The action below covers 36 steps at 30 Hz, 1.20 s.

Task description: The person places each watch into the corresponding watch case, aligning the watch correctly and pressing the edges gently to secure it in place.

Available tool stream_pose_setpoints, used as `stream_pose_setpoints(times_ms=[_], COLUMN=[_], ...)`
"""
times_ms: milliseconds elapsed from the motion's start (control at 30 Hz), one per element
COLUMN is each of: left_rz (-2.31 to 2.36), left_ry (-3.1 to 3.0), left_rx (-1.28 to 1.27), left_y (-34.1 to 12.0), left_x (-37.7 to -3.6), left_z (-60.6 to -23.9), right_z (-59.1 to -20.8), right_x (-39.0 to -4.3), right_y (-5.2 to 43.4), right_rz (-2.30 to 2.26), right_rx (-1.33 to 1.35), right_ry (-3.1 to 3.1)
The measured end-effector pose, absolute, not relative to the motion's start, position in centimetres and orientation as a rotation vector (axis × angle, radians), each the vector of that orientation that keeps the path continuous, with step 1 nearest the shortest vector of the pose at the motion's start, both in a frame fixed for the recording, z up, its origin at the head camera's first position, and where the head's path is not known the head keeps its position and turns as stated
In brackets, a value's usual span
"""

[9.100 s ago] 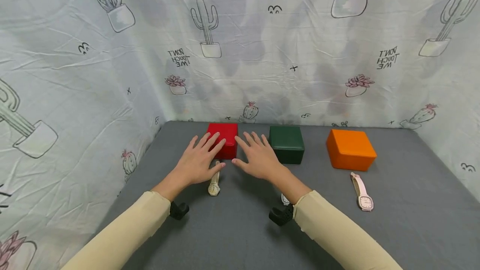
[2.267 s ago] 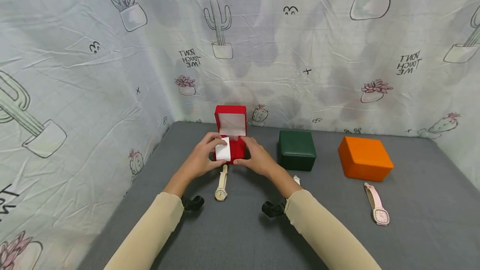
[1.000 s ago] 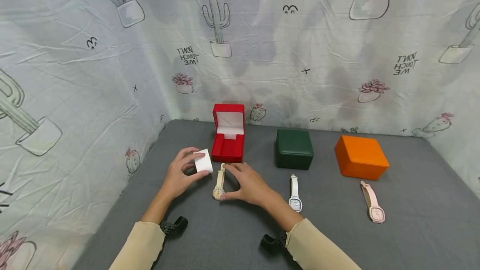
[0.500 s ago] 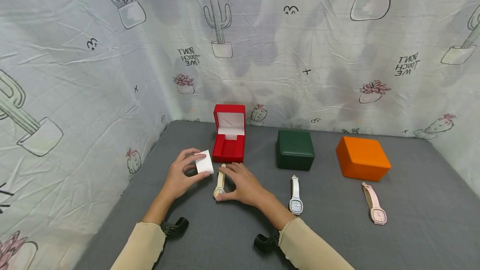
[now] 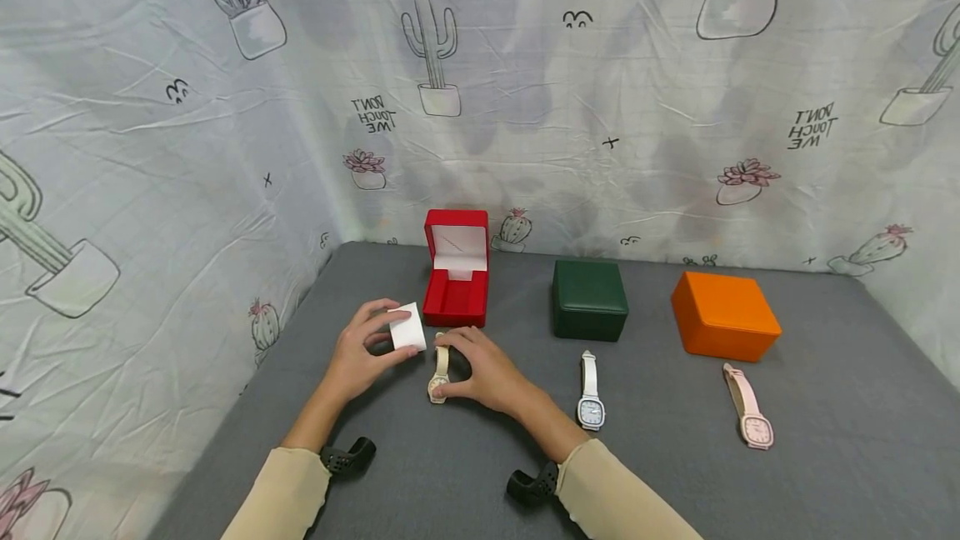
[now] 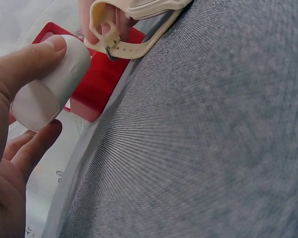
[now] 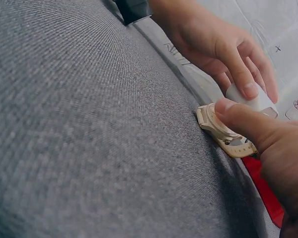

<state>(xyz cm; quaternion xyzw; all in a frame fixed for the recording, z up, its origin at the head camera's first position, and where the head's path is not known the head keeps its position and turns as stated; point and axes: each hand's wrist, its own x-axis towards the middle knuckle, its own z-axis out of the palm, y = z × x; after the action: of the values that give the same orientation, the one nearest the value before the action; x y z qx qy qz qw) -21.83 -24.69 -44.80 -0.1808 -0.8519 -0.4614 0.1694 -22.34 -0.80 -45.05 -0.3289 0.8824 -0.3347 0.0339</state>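
My left hand holds a small white cushion between thumb and fingers, just left of the open red box. The left wrist view shows that cushion pinched, with the red box behind it. My right hand pinches a cream watch in front of the red box, thumb at its face and fingers on the strap. In the right wrist view my thumb presses on the watch. The strap looks raised off the grey mat.
A shut green box and a shut orange box stand to the right on the grey mat. A white-strapped watch and a pink watch lie in front of them. Patterned cloth walls close in the back and left.
The red box was opened and my left hand took the white cushion out. In the last second my right hand's fingers closed round the cream watch and tipped its strap up.
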Motion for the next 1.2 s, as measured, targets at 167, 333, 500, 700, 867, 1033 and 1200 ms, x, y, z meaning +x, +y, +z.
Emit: stream_pose_setpoints(times_ms=[167, 333, 500, 700, 867, 1033, 1200], left_rz=[-1.318, -1.301, -1.297, -1.302, -1.293, -1.281, -1.285], left_ry=[-2.430, -2.439, -2.439, -2.434, -2.434, -2.433, -2.432], left_rx=[-0.513, -0.510, -0.517, -0.525, -0.527, -0.531, -0.531], left_y=[-24.71, -24.77, -24.81, -24.76, -24.72, -24.69, -24.65], left_x=[-21.83, -21.84, -21.83, -21.78, -21.77, -21.79, -21.81], left_z=[-44.81, -44.80, -44.86, -44.89, -44.91, -44.96, -45.01], right_z=[-44.81, -44.84, -44.96, -45.00, -45.02, -45.01, -45.32], right_x=[-22.05, -21.91, -21.84, -21.75, -21.75, -21.64, -21.83], right_y=[-0.54, -0.62, -0.91, -0.97, -1.00, -0.93, -0.80], right_rz=[-0.916, -0.807, -0.798, -0.809, -0.876, -1.019, -1.170], right_rx=[-1.072, -1.109, -1.117, -1.099, -1.119, -1.073, -1.052], right_ry=[2.716, 2.714, 2.722, 2.733, 2.753, 2.720, 2.669])
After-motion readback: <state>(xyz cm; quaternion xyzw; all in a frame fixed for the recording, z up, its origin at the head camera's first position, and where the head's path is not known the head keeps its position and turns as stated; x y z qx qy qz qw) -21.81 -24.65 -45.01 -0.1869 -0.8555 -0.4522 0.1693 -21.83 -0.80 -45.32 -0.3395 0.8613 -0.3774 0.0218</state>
